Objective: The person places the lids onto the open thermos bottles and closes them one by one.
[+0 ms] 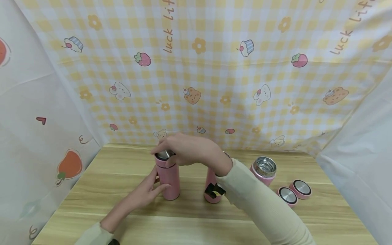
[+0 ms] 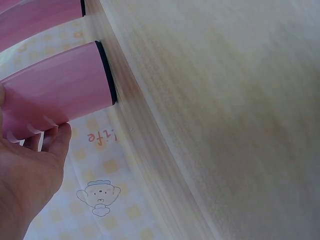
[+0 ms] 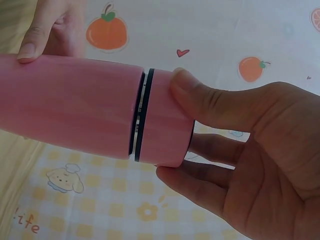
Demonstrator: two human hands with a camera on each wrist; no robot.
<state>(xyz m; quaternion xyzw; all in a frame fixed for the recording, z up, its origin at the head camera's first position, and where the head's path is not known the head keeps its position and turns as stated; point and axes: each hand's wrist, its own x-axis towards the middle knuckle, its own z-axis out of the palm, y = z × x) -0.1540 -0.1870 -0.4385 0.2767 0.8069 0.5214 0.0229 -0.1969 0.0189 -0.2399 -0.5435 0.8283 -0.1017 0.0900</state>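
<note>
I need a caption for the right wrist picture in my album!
A right hand grips the round pink lid of a pink cylindrical bottle; the left hand holds the bottle.

The bottle [image 1: 169, 183] in the left hand [image 1: 149, 191] is pink, the lid [image 3: 167, 117] in the right hand [image 1: 188, 150] is pink with a silver top, and the cloth [image 1: 211, 81] behind both hands has yellow and white checks.

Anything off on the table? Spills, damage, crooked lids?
No spill or damage visible. The lid on the held pink bottle isn't flush: a silver strip shows at the seam. Otherwise, an open container sits near two loose lids.
</note>
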